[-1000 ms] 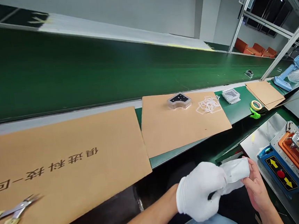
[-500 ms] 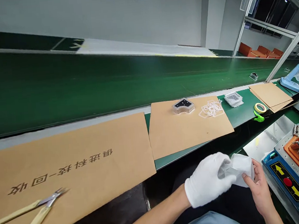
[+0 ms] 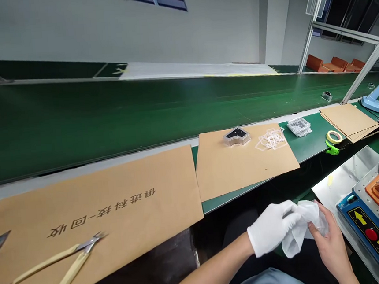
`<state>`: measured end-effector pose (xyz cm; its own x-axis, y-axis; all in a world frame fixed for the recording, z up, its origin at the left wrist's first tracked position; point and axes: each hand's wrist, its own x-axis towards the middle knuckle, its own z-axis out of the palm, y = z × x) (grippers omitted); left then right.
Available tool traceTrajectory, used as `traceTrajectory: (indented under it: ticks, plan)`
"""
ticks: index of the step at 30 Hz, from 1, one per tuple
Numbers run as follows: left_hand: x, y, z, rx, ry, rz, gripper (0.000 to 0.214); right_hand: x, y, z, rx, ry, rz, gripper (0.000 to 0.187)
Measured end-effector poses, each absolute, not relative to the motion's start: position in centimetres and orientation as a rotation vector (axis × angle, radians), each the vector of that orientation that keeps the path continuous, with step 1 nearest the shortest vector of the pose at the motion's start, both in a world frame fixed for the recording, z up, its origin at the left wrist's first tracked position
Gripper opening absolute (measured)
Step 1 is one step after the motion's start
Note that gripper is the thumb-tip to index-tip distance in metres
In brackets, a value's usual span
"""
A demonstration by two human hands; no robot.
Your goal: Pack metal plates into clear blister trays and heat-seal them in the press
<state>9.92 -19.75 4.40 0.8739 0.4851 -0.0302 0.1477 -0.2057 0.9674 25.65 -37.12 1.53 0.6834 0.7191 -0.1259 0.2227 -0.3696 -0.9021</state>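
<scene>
Now both hands meet low over the lap, just left of the blue fixture (image 3: 374, 251) with its orange frame. Between them: a thin white piece (image 3: 293, 241), soft and creased. Cloth or a second glove, cannot tell from where I stand.

Left hand (image 3: 275, 227), gloved in white, pinches the near edge, thumb against forefinger; the lower fingers look curled in, partly hidden. Right hand (image 3: 330, 235), bare, grips the far side: thumb in front, fingers together behind.

Just changed: half a second ago the piece sat compact and folded, gloved fingers spread around it. A loose flap now hangs below the gloved fingertips, and that thumb and forefinger have drawn closer. My reading: the piece is being worked looser between the hands, and both keep hold of it.

Bench things look unmoved: pale-handled cutters (image 3: 68, 277) on the printed cardboard (image 3: 113, 184); clear case with dark top (image 3: 237, 136) beside a tangle of white strips (image 3: 271, 139) on the plain cardboard (image 3: 241, 168). All well apart from the hands.
</scene>
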Motion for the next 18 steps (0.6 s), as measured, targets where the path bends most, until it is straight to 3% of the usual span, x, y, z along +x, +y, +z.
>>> traceTrajectory:
  ticks: [8, 14, 18]
  plan:
    - [9.2, -18.6, 2.2, 1.349, 0.601, 0.463, 0.048, 26.5, -37.4, 2.6, -1.821, -0.65, 0.698, 0.069]
    - [8.0, -18.8, 4.5, 1.54, 0.647, 0.438, 0.036, 26.0, -37.5, 3.1, -1.898, -0.669, 0.705, 0.067]
    - [8.9, -20.0, 5.9, 1.607, 0.782, 0.585, 0.061, 25.4, -37.1, 3.3, -1.951, -0.726, 0.659, 0.062]
